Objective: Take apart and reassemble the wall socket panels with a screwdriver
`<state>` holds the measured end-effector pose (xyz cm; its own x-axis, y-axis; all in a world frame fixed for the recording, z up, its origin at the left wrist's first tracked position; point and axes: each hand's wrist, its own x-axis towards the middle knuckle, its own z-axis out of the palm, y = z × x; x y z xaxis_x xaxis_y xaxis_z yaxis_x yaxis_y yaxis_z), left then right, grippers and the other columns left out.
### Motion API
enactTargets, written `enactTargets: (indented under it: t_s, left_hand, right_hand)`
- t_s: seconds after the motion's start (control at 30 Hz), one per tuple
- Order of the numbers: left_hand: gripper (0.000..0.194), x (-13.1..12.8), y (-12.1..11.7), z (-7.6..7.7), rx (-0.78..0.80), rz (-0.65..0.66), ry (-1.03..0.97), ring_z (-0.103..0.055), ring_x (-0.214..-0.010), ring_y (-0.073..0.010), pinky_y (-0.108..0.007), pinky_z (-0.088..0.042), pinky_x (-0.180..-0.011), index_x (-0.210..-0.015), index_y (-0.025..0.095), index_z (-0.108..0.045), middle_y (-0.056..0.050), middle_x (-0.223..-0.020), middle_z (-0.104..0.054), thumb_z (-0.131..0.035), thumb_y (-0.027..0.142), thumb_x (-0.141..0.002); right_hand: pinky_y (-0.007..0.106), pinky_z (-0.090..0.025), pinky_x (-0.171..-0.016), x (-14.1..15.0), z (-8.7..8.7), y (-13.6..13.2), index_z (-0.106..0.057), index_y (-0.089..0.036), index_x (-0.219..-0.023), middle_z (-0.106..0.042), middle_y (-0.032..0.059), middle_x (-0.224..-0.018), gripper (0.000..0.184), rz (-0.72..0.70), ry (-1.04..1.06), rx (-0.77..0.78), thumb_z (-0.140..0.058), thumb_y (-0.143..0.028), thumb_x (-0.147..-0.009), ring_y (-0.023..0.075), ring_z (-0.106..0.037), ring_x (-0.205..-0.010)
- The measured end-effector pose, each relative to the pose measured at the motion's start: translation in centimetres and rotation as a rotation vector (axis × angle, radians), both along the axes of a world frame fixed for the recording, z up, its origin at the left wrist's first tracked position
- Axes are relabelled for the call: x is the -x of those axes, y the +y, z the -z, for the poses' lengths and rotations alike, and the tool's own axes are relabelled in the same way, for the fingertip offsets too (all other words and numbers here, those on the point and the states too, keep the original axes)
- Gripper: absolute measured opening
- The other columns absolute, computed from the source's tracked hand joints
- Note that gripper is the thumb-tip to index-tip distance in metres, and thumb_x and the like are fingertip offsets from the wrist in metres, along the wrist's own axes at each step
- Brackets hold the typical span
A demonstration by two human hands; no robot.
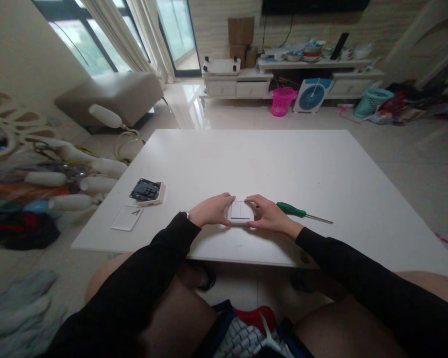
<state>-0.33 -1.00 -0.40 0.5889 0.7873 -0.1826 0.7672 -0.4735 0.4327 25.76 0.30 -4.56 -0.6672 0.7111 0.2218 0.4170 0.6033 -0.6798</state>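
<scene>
A white wall switch (240, 211) with two rocker panels lies near the front edge of the white table (283, 164). My left hand (211, 210) grips its left side, fingers curled round the edge. From the other side, my right hand (269, 215) holds its right edge, thumb and fingers pressed on it. Both arms wear black sleeves. A green-handled screwdriver (300, 213) rests on the table just right of my right hand.
At the table's left edge sit an opened switch body with a dark inside (148, 192) and a flat white cover plate (127, 218) with small screws on it. Clutter lies on the floor at left. A pink basket (282, 101) and a fan (312, 94) stand by the far cabinet.
</scene>
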Motion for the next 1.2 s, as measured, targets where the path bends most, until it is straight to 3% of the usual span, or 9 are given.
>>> enactTargets:
  t_s: [0.2,0.47,0.77,1.03,1.2]
  left_hand:
    - [0.066,-0.16,0.09,-0.12,0.004,-0.013,0.001,-0.065,-0.108,-0.0290,-0.035,-0.050,-0.091,-0.127,0.016,-0.059,-0.012,-0.122,-0.064,-0.088,0.033,-0.070]
    - [0.063,-0.39,0.56,-0.39,0.062,-0.054,-0.020,-0.067,-0.100,-0.0286,-0.035,-0.051,-0.088,-0.119,0.015,-0.067,-0.012,-0.117,-0.065,-0.092,0.031,-0.063]
    - [0.079,-0.42,0.61,-0.11,0.058,-0.075,-0.039,-0.068,-0.098,-0.0283,-0.035,-0.052,-0.087,-0.131,0.016,-0.063,-0.013,-0.122,-0.064,-0.095,0.032,-0.061]
    - [0.084,-0.73,0.24,-0.76,0.028,-0.019,0.069,-0.068,-0.101,-0.0279,-0.032,-0.050,-0.089,-0.142,0.011,-0.054,-0.015,-0.124,-0.063,-0.091,0.032,-0.069]
    - [0.087,-0.64,0.28,-0.56,0.043,-0.023,0.042,-0.068,-0.102,-0.0280,-0.033,-0.052,-0.089,-0.145,0.009,-0.051,-0.016,-0.125,-0.062,-0.090,0.030,-0.070]
  right_hand:
    - [0.052,-0.054,-0.100,-0.29,0.44,0.41,-0.059,-0.020,-0.134,-0.064,0.0158,-0.130,0.073,-0.010,0.011,0.027,-0.091,-0.042,-0.072,0.0337,-0.066,-0.116]
    - [0.052,-0.052,-0.106,-0.34,0.56,0.52,-0.057,-0.020,-0.140,-0.059,0.0153,-0.134,0.074,-0.053,-0.006,0.031,-0.088,-0.038,-0.075,0.0323,-0.062,-0.121]
    - [0.051,-0.052,-0.108,-0.39,0.18,0.16,-0.053,-0.023,-0.147,-0.057,0.0149,-0.140,0.077,-0.057,-0.010,0.042,-0.085,-0.035,-0.079,0.0316,-0.062,-0.125]
    - [0.050,-0.057,-0.100,-0.14,-0.32,-0.21,-0.045,-0.023,-0.152,-0.052,0.0188,-0.147,0.078,-0.065,-0.186,-0.012,-0.081,-0.036,-0.084,0.0337,-0.066,-0.118]
    - [0.049,-0.057,-0.101,-0.23,-0.28,-0.26,-0.045,-0.024,-0.151,-0.052,0.0175,-0.146,0.076,-0.068,-0.163,-0.008,-0.080,-0.036,-0.085,0.0324,-0.066,-0.119]
